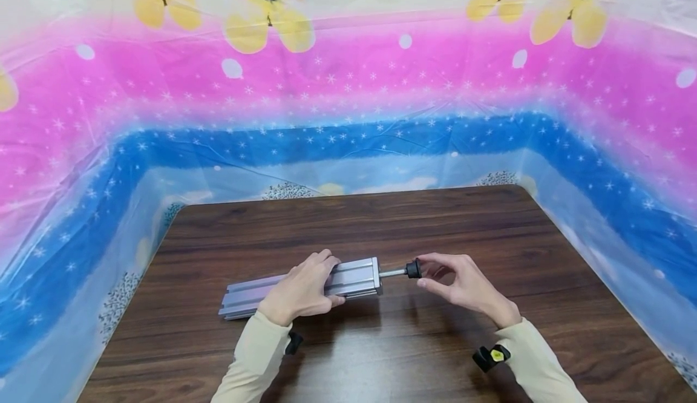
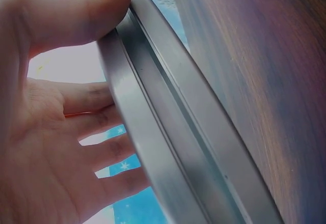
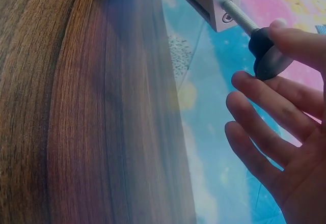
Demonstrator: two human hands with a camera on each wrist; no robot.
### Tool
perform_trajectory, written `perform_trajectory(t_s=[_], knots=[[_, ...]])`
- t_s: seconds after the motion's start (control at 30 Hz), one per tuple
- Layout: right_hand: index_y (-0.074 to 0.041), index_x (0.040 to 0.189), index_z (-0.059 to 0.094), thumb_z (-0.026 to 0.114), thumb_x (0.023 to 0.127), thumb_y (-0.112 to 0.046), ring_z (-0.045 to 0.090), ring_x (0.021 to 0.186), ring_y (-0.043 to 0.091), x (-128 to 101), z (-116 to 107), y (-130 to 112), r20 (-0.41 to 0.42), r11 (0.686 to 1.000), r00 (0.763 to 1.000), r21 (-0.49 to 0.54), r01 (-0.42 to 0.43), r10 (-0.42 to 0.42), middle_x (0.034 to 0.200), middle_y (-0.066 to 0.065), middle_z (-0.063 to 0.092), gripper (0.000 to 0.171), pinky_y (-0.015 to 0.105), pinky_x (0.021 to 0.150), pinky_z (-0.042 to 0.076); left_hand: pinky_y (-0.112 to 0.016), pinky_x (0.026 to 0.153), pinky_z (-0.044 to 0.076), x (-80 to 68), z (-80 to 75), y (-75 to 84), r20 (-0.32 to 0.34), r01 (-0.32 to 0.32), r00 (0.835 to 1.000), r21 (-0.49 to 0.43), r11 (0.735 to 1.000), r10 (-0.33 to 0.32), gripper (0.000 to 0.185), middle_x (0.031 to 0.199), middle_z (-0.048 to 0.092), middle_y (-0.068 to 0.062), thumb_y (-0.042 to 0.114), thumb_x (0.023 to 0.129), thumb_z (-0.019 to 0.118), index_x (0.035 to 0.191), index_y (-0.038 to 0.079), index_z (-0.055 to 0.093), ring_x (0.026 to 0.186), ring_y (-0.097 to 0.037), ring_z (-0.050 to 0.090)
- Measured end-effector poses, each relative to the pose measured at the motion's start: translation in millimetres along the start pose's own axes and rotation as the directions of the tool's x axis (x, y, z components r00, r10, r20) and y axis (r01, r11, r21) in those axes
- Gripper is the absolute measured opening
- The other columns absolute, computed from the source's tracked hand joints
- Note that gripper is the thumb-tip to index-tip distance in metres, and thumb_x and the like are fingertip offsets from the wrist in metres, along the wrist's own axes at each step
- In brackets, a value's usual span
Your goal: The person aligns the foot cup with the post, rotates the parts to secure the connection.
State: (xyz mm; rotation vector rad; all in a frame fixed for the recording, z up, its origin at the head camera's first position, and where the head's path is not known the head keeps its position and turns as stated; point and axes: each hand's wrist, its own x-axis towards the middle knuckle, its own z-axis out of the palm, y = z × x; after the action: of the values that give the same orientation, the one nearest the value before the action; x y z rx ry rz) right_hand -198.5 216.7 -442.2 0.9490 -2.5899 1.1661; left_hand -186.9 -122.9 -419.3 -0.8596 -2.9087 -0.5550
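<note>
Left hand (image 1: pixel 301 291) clasps the aluminium bar (image 1: pixel 356 276); right hand (image 1: pixel 463 285) pinches its black knob (image 1: pixel 414 268).

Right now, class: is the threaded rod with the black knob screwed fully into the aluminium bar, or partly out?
Partly out: bare threaded rod shows between bar end and black knob.

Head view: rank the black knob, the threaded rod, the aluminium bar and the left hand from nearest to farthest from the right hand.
1. Black knob: pinched in the fingertips of the right hand, at the rod's right end.
2. Threaded rod: just left of the knob, sticking out of the bar's end.
3. Aluminium bar: lying on the table, left of the rod.
4. Left hand: farthest left, gripping the bar's middle.
</note>
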Motion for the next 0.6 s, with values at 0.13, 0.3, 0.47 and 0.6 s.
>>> perform_trajectory(t_s=[0.13, 0.3, 0.47, 0.6], knots=[[-0.007, 0.122, 0.071, 0.076, 0.09, -0.02, 0.068, 0.083, 0.002, 1.1, 0.1, -0.8, -0.006, 1.0, 1.0, -0.02, -0.014, 0.014, 0.096, -0.005, 0.076, 0.034, 0.034, 0.075, 0.059, -0.043, 0.084, 0.052, -0.7, -0.8, -0.2, -0.001, -0.009, 1.0, 0.004, 1.0, 0.009, 0.06, 0.108, 0.06, -0.008, 0.033, 0.077, 0.083, 0.122, -0.002, 0.063, 0.099, -0.026, 0.058], [-0.012, 0.114, 0.075, 0.074, 0.093, -0.023, 0.068, 0.081, 0.001, 2.2, 1.6, -0.9, -0.007, 0.999, 0.999, -0.023, -0.034, 0.034, 0.093, -0.008, 0.076, 0.024, 0.033, 0.073, 0.058, -0.043, 0.087, 0.053, -0.9, -1.4, -0.6, -0.004, -0.017, 1.0, 0.011, 1.0, 0.017, 0.061, 0.109, 0.061, -0.009, 0.034, 0.077, 0.083, 0.122, -0.002, 0.063, 0.1, -0.027, 0.059], [-0.017, 0.105, 0.077, 0.07, 0.096, -0.026, 0.071, 0.076, 0.01, 3.1, 3.4, -0.7, 0.001, 0.997, 0.997, 0.005, -0.078, 0.078, 0.086, -0.006, 0.077, 0.014, 0.03, 0.069, 0.057, -0.044, 0.086, 0.052, -1.1, -1.7, -0.2, -0.003, -0.021, 1.0, 0.009, 1.0, 0.021, 0.06, 0.108, 0.061, -0.01, 0.033, 0.078, 0.083, 0.122, -0.003, 0.063, 0.099, -0.027, 0.059], [-0.017, 0.1, 0.078, 0.066, 0.099, -0.026, 0.074, 0.075, 0.02, 4.3, 4.5, -0.5, 0.01, 0.993, 0.994, 0.032, -0.11, 0.11, 0.078, -0.002, 0.077, 0.015, 0.031, 0.065, 0.056, -0.043, 0.085, 0.052, -2.0, -2.9, 1.2, -0.008, -0.025, 1.0, 0.006, 1.0, 0.025, 0.059, 0.106, 0.06, -0.009, 0.032, 0.078, 0.083, 0.121, -0.003, 0.063, 0.098, -0.026, 0.059]])
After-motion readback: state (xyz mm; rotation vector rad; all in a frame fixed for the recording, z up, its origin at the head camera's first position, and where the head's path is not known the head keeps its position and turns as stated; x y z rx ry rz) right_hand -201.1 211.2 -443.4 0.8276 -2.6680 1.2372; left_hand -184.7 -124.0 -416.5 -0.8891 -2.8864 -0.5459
